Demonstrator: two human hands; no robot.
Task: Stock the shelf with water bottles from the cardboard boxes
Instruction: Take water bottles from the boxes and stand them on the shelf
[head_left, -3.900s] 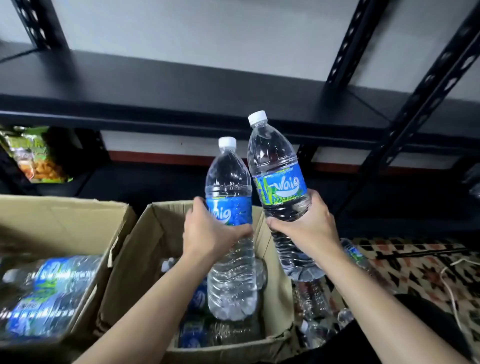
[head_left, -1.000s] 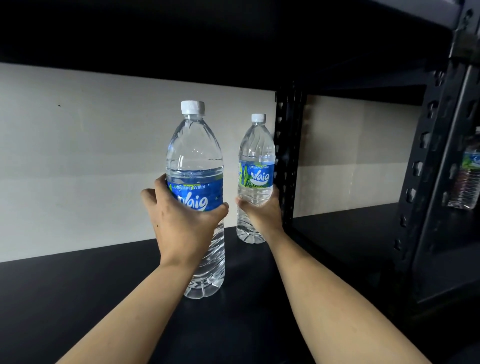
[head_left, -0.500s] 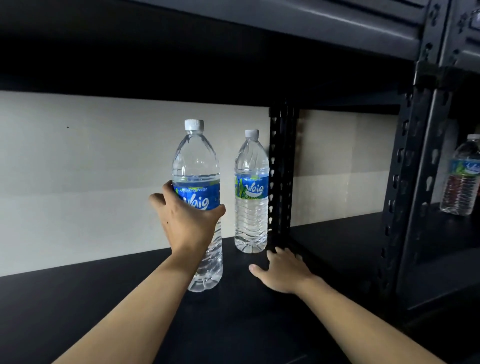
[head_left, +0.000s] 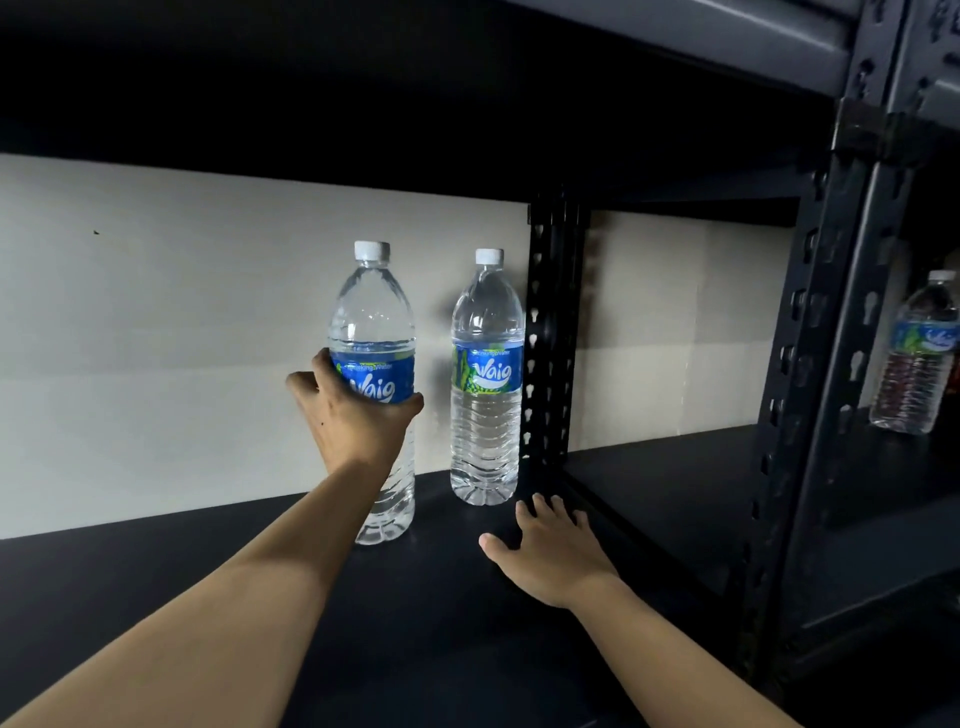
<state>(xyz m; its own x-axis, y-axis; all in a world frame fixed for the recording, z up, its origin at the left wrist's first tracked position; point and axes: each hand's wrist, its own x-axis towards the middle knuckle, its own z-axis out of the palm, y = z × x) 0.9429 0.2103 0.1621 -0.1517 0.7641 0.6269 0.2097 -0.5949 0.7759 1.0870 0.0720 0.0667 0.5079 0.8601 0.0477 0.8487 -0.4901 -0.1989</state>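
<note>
— Where is the bottle?
— The left grip (head_left: 353, 415) is wrapped round the near bottle (head_left: 373, 312) at its blue label. Its bottom looks down on the black shelf (head_left: 182, 597).
— And the right grip (head_left: 556, 556)?
— Open and flat on the shelf, holding nothing, just in front of the far bottle (head_left: 485, 405).
— What now?
— I think: push it back beside the other one, keep it straight up, then let go softly.
</note>
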